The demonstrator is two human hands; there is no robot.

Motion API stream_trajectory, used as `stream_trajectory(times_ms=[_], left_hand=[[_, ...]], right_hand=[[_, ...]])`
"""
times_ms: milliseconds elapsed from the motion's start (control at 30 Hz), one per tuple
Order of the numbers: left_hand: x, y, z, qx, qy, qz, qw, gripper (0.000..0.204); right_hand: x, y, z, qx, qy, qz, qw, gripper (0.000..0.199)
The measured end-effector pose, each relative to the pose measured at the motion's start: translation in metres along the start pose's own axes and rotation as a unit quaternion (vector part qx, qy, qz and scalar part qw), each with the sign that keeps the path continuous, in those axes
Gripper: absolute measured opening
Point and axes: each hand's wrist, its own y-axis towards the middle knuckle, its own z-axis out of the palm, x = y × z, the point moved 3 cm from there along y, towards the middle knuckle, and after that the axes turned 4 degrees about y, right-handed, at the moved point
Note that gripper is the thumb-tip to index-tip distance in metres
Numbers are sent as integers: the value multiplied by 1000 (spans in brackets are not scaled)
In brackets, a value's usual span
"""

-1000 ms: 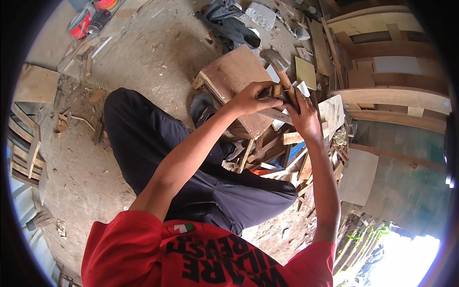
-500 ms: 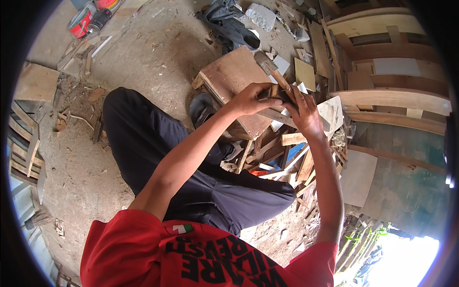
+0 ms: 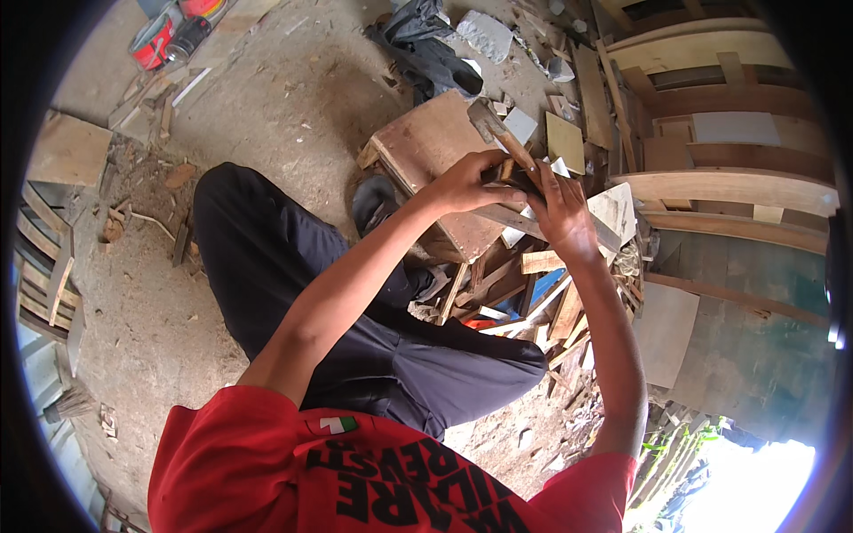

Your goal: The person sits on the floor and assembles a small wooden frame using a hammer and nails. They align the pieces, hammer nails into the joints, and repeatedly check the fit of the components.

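My right hand [image 3: 562, 210] is closed on the wooden handle of a hammer [image 3: 515, 147], its metal head pointing up and away over the wooden box. My left hand [image 3: 466, 184] is closed, thumb and fingers pinching a small piece of wood [image 3: 507, 170] close beside the hammer handle. The fingers of both hands nearly meet, and part of the wood is hidden between them. Below the hands lies a low wooden box [image 3: 435, 147] with a flat brown top. A narrow board [image 3: 511, 218] slants across its near right corner, running under my right wrist.
A heap of wood offcuts [image 3: 555, 306] lies right of my bent legs. Wooden slats [image 3: 729, 182] stand along the right side. Black cloth [image 3: 413, 44] and a pale stone block [image 3: 486, 35] lie beyond the box. A red can [image 3: 153, 43] sits far left.
Both hands stay almost in place above the box, with only a slight shift of the hammer and right hand. Nothing has been let go.
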Motion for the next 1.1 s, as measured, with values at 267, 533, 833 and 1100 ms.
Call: stream_trajectory(times_ms=[267, 533, 833, 1100], left_hand=[[-24, 19, 11, -56, 59, 64, 995, 48], [-5, 18, 13, -73, 103, 152, 980, 32], [4, 16, 15, -115, 146, 149, 971, 36], [15, 18, 3, -136, -19, 67, 988, 25]], right_hand=[[-1, -1, -4, -20, 13, -29, 999, 72], [5, 2, -8, -10, 38, -24, 999, 71], [-3, 1, -45, 79, 124, 64, 987, 47], [16, -36, -74, -102, 227, 295, 923, 30]])
